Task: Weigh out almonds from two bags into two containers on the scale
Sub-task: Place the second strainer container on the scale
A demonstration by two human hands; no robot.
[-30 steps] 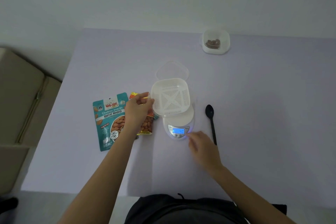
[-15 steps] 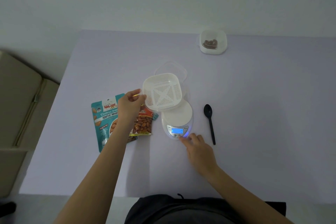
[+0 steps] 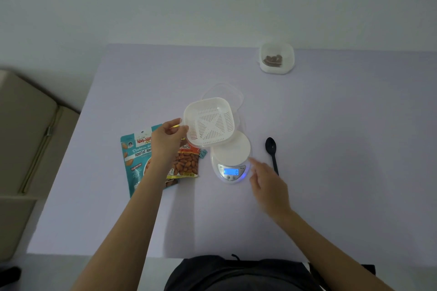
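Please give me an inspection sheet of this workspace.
Surface: pale lilac table, flat.
Job's things: white slotted plastic basket partly over white round digital scale, display reads 0; teal almond bag and orange almond bag left; small translucent tub of almonds far right.
Clutter: black plastic spoon; clear plastic lid behind basket.
Grippers: left hand pinches basket rim; right hand, fingers relaxed, beside scale.
Cables: nothing seen.
Surroundings: beige cushion left.

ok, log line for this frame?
left hand: pinches rim of white slotted container | right hand: open, beside kitchen scale | kitchen scale: display lit | far container: almonds inside | black spoon: on table
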